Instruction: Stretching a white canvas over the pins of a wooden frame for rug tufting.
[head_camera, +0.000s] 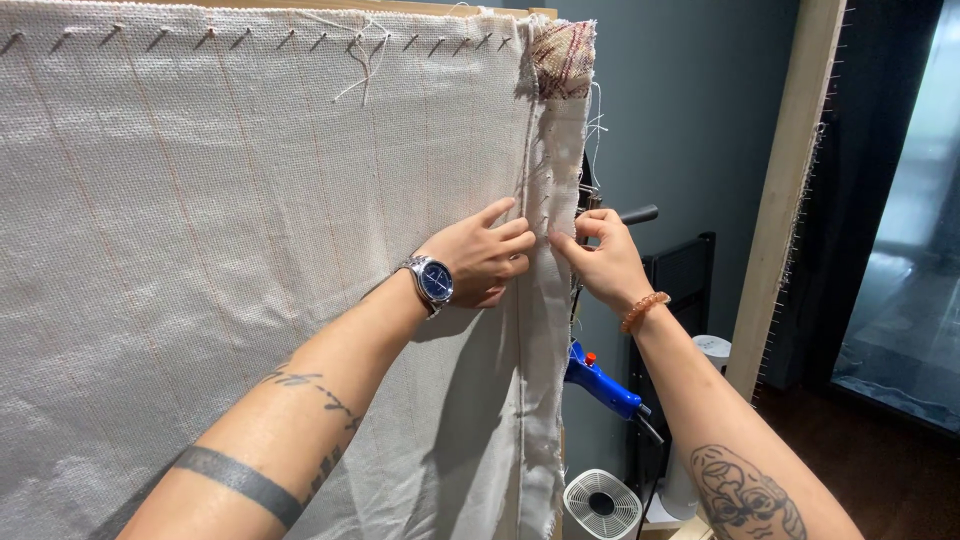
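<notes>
An off-white woven cloth (220, 250) with faint orange lines is stretched upright over a wooden frame, caught on small nails along the top and right edge. My left hand (482, 258), a blue-faced watch on its wrist, presses flat on the cloth near the right edge. My right hand (598, 258), with a bead bracelet, pinches the cloth's folded edge strip (545, 330) over the frame's side. A patch of red-striped fabric (562, 58) sits at the top right corner.
A blue tool (600, 380) hangs behind the frame's right side. A second wooden frame post (790, 180) leans at the right. A small white fan (601, 505) stands on the floor below. A grey wall and a dark doorway lie beyond.
</notes>
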